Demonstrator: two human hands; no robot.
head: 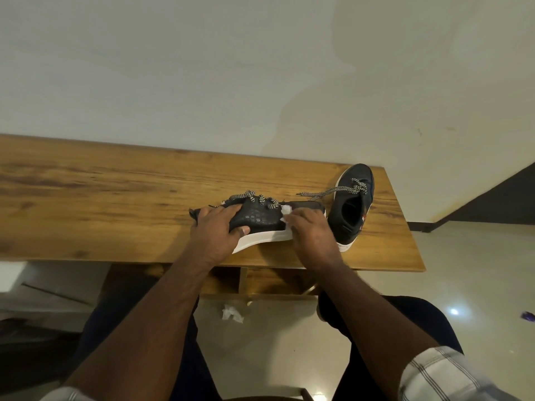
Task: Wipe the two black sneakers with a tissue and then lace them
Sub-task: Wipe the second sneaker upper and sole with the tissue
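Wiping is the step in hand, and it starts at the right fingers, which are curled down over a white tissue (286, 213) and press it against the side of the near black sneaker (262, 217). Only small tufts of the tissue show past the knuckles, so how much of it is bunched under the right hand (311, 233) cannot be told. The left hand (215, 228) steadies the shoe at its other end, fingers laid over the top and the thumb hooked against the side above the white sole (260, 240); it clamps the sneaker, which lies tipped on its side near the front edge of the wooden table (101, 198).

To do this well, I would judge that the left grip should stay firm while the tissue travels in short strokes along the textured panel, since the raised pattern will likely catch thin paper and tear it. Refolding to a clean face before moving to the sole would help. The zigzag laces (260, 198) sit loose just above the fingers and could snag.

The second black sneaker (351, 209) stands upright just beside the right hand, its lace (321, 193) trailing across the table. A crumpled tissue (231, 313) lies on the floor below.
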